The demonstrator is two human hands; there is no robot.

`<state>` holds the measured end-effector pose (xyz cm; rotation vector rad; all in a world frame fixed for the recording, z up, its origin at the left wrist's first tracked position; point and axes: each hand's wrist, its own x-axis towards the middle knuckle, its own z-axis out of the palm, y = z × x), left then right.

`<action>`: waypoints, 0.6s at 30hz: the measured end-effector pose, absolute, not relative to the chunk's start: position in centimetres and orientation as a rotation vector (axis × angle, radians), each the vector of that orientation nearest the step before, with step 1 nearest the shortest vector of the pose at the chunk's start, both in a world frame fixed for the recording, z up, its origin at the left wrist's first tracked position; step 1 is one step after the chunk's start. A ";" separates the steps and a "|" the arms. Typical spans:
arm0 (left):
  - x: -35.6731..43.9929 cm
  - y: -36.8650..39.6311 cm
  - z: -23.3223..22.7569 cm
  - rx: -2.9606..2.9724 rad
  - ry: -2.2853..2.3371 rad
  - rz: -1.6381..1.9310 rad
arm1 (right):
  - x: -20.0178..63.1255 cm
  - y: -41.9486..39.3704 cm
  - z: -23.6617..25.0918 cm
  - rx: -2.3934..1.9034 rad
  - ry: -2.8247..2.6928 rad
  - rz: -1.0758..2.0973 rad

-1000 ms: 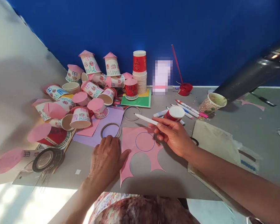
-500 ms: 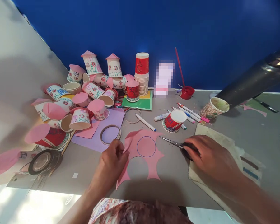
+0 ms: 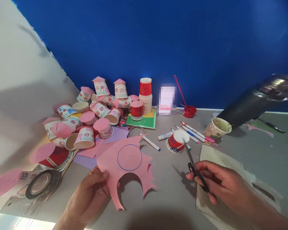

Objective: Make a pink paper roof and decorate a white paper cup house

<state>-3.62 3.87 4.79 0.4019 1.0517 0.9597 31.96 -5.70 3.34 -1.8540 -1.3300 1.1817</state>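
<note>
My left hand [image 3: 90, 195] holds a ragged pink paper sheet [image 3: 127, 167] up off the grey table [image 3: 168, 195]; a blue circle is drawn on the sheet. My right hand [image 3: 220, 187] grips black-handled scissors [image 3: 194, 166], blades pointing up and away, to the right of the sheet and apart from it. A white marker [image 3: 150, 142] lies on the table behind the sheet. An upturned red paper cup [image 3: 177, 140] stands just beyond the scissor tips.
Decorated paper cups with pink roofs [image 3: 93, 108] are heaped at the back left beside a stack of red cups [image 3: 145, 95]. Several markers [image 3: 194, 131], a used cup [image 3: 217, 127], a tape roll [image 3: 42, 183], a red dish [image 3: 189, 111] and a cloth [image 3: 230, 179] lie around.
My right hand put down the white marker and picked up the scissors. My left hand lifted the pink sheet off the table and swung it left.
</note>
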 end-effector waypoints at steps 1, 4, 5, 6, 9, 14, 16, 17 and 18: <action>-3.5 4.1 4.8 0.374 1.062 0.996 | 31.5 -5.3 3.7 -1.758 -1.202 1.304; -2.7 5.0 5.3 0.313 1.055 1.076 | 29.5 -2.9 4.3 -1.410 -1.066 1.479; -2.2 5.3 5.6 0.304 1.035 1.087 | 28.7 -2.0 4.2 -1.317 -1.041 1.526; -1.6 5.5 5.9 0.305 1.011 1.092 | 27.8 -1.0 4.1 -1.259 -1.003 1.569; 0.2 5.6 6.7 0.357 0.916 1.068 | 25.3 1.2 3.4 -1.225 -0.982 1.507; 0.9 5.0 5.9 0.516 0.858 0.921 | 23.7 1.9 2.4 -1.269 -0.780 1.331; -0.2 5.2 5.5 0.519 0.870 0.854 | 24.0 1.6 2.1 -1.297 -0.827 1.341; -1.0 5.5 5.4 0.526 0.869 0.819 | 24.3 1.5 2.0 -1.300 -0.862 1.361; -1.8 6.0 5.5 0.545 0.885 0.814 | 24.5 1.3 1.9 -1.297 -0.894 1.385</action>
